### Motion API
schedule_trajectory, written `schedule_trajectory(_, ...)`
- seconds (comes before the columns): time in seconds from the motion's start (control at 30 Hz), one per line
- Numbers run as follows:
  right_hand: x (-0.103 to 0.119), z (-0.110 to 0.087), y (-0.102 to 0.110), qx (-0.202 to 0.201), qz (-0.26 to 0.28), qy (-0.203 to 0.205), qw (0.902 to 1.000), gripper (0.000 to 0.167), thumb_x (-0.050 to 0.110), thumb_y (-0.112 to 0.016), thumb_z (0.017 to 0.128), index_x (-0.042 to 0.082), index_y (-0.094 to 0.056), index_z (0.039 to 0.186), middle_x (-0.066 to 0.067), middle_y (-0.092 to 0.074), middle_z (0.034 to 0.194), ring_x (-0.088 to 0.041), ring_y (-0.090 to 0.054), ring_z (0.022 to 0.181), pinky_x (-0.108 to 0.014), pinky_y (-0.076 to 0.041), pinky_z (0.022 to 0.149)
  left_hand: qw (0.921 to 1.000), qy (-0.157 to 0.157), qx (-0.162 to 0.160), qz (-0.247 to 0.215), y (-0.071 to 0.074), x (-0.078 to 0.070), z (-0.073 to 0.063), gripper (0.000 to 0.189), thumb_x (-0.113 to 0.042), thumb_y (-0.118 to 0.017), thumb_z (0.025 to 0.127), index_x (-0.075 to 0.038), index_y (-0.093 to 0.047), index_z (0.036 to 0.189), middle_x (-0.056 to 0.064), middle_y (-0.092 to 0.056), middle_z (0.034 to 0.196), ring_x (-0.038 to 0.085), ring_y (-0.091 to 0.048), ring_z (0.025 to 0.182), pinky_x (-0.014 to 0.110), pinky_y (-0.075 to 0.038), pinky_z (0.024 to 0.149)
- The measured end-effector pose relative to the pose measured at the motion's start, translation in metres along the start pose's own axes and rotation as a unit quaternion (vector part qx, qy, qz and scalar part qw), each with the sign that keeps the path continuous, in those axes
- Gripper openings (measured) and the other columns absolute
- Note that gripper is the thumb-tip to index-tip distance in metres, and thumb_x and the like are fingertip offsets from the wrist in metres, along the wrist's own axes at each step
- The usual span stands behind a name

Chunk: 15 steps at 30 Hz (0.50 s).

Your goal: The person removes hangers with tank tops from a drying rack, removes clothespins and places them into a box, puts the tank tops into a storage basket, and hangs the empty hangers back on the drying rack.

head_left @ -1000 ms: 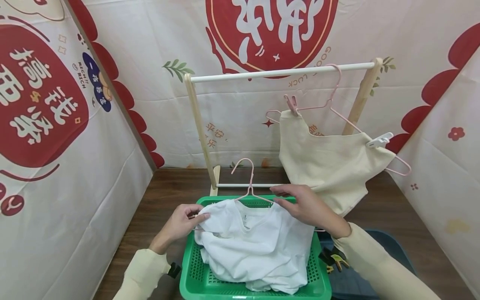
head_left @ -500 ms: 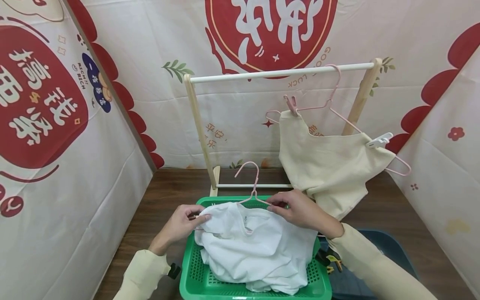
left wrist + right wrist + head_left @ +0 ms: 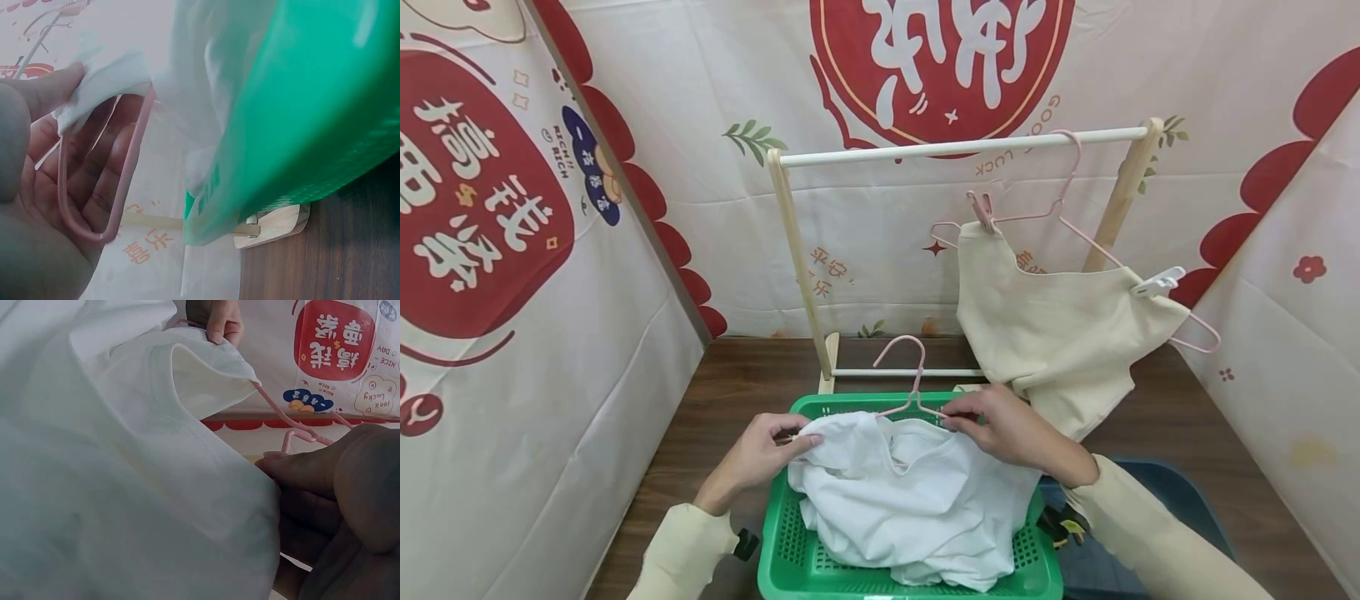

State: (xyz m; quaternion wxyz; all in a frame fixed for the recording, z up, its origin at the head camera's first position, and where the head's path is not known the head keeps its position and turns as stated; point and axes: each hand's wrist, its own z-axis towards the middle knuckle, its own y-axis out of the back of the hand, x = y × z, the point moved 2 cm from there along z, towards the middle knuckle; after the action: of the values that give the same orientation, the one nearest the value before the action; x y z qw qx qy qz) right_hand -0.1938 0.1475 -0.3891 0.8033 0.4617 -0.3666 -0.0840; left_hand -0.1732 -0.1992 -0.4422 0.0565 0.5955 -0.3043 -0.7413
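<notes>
A white V-neck T-shirt (image 3: 910, 500) lies bunched over a green basket (image 3: 775, 533), with a pink hanger (image 3: 917, 379) inside it. The hanger's hook stands up out of the neckline. My left hand (image 3: 762, 454) pinches the shirt at its left shoulder. In the left wrist view, the hanger's rounded pink end (image 3: 94, 236) pokes out of the cloth across my palm. My right hand (image 3: 1011, 429) pinches the shirt near the right side of the neckline, close to the hanger's arm. In the right wrist view, my thumb (image 3: 300, 469) lies at the cloth edge; the fingertips are partly hidden.
Behind the basket stands a rack with a white rail (image 3: 955, 150) and wooden posts. A cream garment (image 3: 1052, 325) hangs at its right on another pink hanger, with a pink clip (image 3: 981, 210) and a white clip (image 3: 1159, 282). A dark blue bin (image 3: 1165, 492) sits at right.
My right hand has come down from beside the hanger and now pinches the shirt near the neckline. The hanger's hook has shifted right and lower. My left hand has hardly moved.
</notes>
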Motion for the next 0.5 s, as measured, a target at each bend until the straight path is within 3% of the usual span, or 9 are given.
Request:
schedule_trajectory(0.23, 0.0, -0.007, 0.007, -0.007, -0.009, -0.001, 0.9999, 0.015, 0.005, -0.069, 0.091, 0.008, -0.077, 0.103, -0.002, -0.076, 0.097, -0.01, -0.071, 0.084, -0.027, -0.056, 0.072, 0.9995, -0.024, -0.022, -0.003, 0.005, 0.006, -0.003, 0.015, -0.023, -0.071, 0.092, -0.013, -0.074, 0.102, 0.001, -0.07, 0.088, 0.01, -0.06, 0.074, 0.025, -0.054, 0.068)
schedule_trajectory(0.5, 0.0, -0.019, 0.017, -0.002, 0.006, 0.0, 1.0, 0.015, 0.004, -0.068, 0.092, 0.008, -0.077, 0.103, -0.003, -0.076, 0.096, -0.004, -0.068, 0.077, -0.024, -0.053, 0.065, 0.9978, -0.035, -0.056, 0.002, 0.01, 0.013, -0.006, 0.01, -0.02, -0.068, 0.095, -0.014, -0.074, 0.101, -0.001, -0.068, 0.085, 0.015, -0.06, 0.07, 0.025, -0.052, 0.062)
